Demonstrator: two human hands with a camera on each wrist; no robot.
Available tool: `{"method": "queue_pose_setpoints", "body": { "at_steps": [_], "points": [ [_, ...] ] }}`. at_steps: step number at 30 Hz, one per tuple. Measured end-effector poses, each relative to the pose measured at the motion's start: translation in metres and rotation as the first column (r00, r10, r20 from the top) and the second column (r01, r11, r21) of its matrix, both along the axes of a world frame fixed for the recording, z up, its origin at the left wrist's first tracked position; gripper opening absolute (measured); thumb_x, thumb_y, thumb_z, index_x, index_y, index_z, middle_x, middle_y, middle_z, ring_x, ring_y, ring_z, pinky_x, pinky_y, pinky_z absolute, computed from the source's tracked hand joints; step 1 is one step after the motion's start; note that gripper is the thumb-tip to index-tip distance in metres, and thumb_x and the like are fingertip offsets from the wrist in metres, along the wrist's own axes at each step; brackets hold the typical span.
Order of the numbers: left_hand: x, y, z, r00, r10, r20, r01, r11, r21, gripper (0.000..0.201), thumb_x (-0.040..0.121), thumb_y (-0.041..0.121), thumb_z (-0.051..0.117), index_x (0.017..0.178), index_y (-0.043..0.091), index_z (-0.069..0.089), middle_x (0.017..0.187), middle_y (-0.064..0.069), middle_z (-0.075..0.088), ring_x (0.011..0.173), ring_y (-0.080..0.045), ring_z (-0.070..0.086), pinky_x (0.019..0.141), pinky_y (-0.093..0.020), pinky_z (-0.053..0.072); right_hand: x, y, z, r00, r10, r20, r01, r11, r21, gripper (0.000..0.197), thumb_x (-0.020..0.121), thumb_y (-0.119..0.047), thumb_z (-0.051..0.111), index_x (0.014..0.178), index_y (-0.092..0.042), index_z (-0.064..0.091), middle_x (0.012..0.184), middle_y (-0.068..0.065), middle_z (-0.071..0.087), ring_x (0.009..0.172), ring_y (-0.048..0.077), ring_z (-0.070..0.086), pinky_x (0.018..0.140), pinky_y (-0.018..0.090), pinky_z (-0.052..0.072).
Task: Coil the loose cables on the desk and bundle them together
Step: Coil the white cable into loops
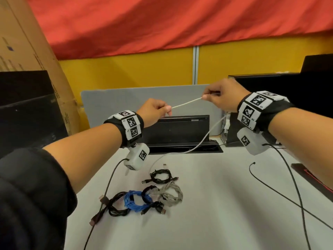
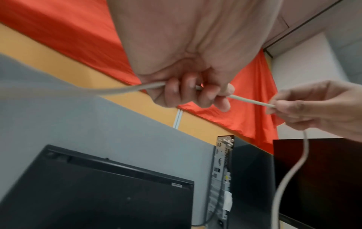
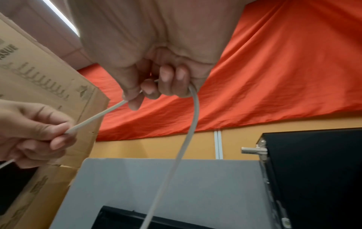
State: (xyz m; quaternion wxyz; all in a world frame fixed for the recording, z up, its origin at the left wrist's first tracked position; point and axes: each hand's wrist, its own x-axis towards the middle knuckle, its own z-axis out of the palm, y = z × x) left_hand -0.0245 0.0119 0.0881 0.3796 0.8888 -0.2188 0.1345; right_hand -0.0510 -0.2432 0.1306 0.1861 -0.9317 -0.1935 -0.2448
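The left hand [image 1: 155, 111] is raised above the desk with its fingers curled round a thin, smooth, off-white round cable [image 1: 186, 102], thumb and forefinger pinching it where it leaves the fist. The right hand [image 1: 222, 97], a little higher and to the right, grips the same cable in a closed fist, thumb pressed on top. Between the two hands the cable runs taut and straight. From the right hand it drops in a long slack curve down to the pale grey desk [image 1: 207, 204], and its plug end [image 1: 164, 165] lies there.

Lower on the desk lie finished coils: a small black cable coil [image 1: 160, 175], and nearer the person a row of a black coil [image 1: 117, 204], a blue coil [image 1: 134, 200] and a grey braided coil [image 1: 170, 194], touching one another. A black box [image 1: 180, 130] stands at the desk's far edge.
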Motion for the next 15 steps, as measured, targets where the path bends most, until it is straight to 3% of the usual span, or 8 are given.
{"method": "queue_pose_setpoints", "body": {
  "at_steps": [4, 9, 12, 15],
  "points": [
    [0.002, 0.025, 0.007, 0.999, 0.049, 0.02, -0.049, 0.998, 0.029, 0.028, 0.099, 0.026, 0.051, 0.09, 0.008, 0.071, 0.066, 0.0, 0.05, 0.051, -0.008, 0.038, 0.046, -0.008, 0.034, 0.0, -0.021, 0.005, 0.993, -0.092, 0.078, 0.088, 0.995, 0.052, 0.014, 0.093, -0.032, 0.06, 0.091, -0.022, 0.07, 0.069, 0.003, 0.064, 0.056, 0.016, 0.054, 0.053, 0.024, 0.044],
    [0.005, 0.049, 0.008, 0.992, 0.113, 0.058, -0.116, 0.991, 0.062, 0.027, 0.099, 0.025, 0.053, 0.084, 0.012, 0.07, 0.065, -0.002, 0.049, 0.058, -0.013, 0.041, 0.06, -0.026, 0.038, -0.005, -0.033, -0.004, 0.984, -0.164, 0.076, 0.161, 0.986, 0.034, 0.015, 0.089, -0.044, 0.061, 0.084, -0.031, 0.066, 0.067, 0.0, 0.062, 0.062, 0.02, 0.06, 0.06, 0.033, 0.053],
    [0.008, 0.058, 0.007, 0.984, 0.154, 0.087, -0.162, 0.982, 0.098, 0.027, 0.098, 0.027, 0.054, 0.079, 0.015, 0.069, 0.063, -0.007, 0.048, 0.057, -0.017, 0.041, 0.061, -0.028, 0.037, -0.005, -0.029, -0.013, 0.986, -0.157, 0.054, 0.158, 0.987, -0.022, 0.014, 0.091, -0.046, 0.057, 0.085, -0.035, 0.065, 0.071, -0.006, 0.062, 0.065, 0.014, 0.06, 0.057, 0.026, 0.049],
    [0.013, 0.069, 0.009, 0.964, 0.243, 0.105, -0.255, 0.959, 0.122, 0.029, 0.098, 0.029, 0.054, 0.072, 0.021, 0.066, 0.057, -0.001, 0.047, 0.053, -0.016, 0.041, 0.055, -0.026, 0.034, -0.004, -0.027, -0.02, 0.987, -0.156, 0.037, 0.158, 0.986, -0.048, 0.016, 0.094, -0.044, 0.054, 0.085, -0.033, 0.063, 0.068, -0.005, 0.061, 0.061, 0.014, 0.058, 0.054, 0.025, 0.046]
  ]
}}
